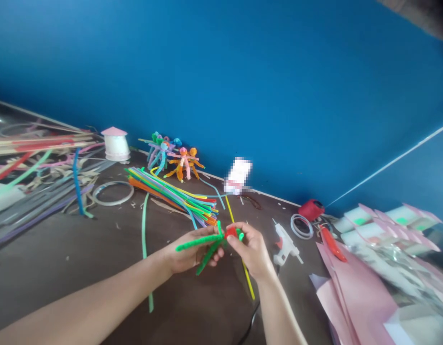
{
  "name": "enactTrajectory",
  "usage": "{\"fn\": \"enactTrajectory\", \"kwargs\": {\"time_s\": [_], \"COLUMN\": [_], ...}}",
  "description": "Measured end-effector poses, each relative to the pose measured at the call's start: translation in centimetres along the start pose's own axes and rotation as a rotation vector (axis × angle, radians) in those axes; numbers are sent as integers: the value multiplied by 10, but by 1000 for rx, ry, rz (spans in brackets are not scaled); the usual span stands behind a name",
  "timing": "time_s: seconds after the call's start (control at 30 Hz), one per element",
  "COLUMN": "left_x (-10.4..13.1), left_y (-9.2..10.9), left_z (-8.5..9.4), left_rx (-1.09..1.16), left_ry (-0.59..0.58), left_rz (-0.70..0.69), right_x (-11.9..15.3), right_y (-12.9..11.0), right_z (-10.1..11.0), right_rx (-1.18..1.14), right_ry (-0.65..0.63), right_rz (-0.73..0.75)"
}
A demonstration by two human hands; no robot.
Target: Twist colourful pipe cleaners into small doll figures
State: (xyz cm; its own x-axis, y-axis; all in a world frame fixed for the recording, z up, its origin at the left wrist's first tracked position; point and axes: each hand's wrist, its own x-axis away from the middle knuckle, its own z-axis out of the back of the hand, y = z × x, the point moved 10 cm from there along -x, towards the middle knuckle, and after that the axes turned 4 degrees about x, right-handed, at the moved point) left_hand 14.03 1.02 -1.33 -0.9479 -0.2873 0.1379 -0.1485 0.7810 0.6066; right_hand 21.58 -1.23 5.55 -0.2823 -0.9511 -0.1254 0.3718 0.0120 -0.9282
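Observation:
In the middle of the head view, a green pipe cleaner figure (199,242) with several fuzzy limbs is held between both hands. My left hand (187,251) is closed around its limbs, palm partly up, some fingers hidden behind it. A small red piece (230,233) sits at the figure's right end. My right hand (252,247) pinches this red piece between thumb and finger. Beneath my hands a yellow pipe cleaner (248,278) lies on the dark table (192,311). Just beyond is a bundle of colourful pipe cleaners (174,194).
Finished pipe cleaner figures (183,160) stand by the blue wall, near a white pot with a pink lid (116,143). A white glue gun (286,244) lies at right, beside a wire coil (301,226), red-handled tool (332,243) and pink sheets (361,287). Strips (34,211) clutter the left.

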Motion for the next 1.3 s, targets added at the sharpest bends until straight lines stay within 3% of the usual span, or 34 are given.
{"fn": "enactTrajectory", "kwargs": {"time_s": [0.1,0.23,0.4,0.6,0.67,0.73,0.8,0.83,0.93,1.0,1.07,1.2,1.3], "left_x": [0,7,10,-1,7,35,63,71,67,57,53,62,53], "left_y": [8,13,15,24,44,74,90,91,81,74,73,84,79], "left_z": [0,-8,-11,-8,1,2,-15,-23,-38,-38,-32,-21,-18], "left_rx": [19,-52,-299,-622,-729,-852,-975,-1017,-1066,-1055,-1029,-998,-964], "left_ry": [19,-57,-70,19,211,486,592,595,468,402,421,573,516], "left_rz": [-26,15,-29,-203,-367,-668,-932,-995,-958,-878,-842,-910,-836], "right_x": [-1,-2,-1,1,2,3,4,4,4,3,3,9,12], "right_y": [6,15,5,-4,-1,7,16,20,21,16,8,-14,-27], "right_z": [13,19,13,7,17,33,45,49,55,52,44,31,20], "right_rx": [75,56,126,171,107,14,-103,-161,-277,-248,-139,150,237], "right_ry": [86,98,42,46,155,303,413,449,494,446,351,244,174], "right_rz": [-22,-83,-33,-13,-13,-28,-48,-47,11,48,69,157,221]}}
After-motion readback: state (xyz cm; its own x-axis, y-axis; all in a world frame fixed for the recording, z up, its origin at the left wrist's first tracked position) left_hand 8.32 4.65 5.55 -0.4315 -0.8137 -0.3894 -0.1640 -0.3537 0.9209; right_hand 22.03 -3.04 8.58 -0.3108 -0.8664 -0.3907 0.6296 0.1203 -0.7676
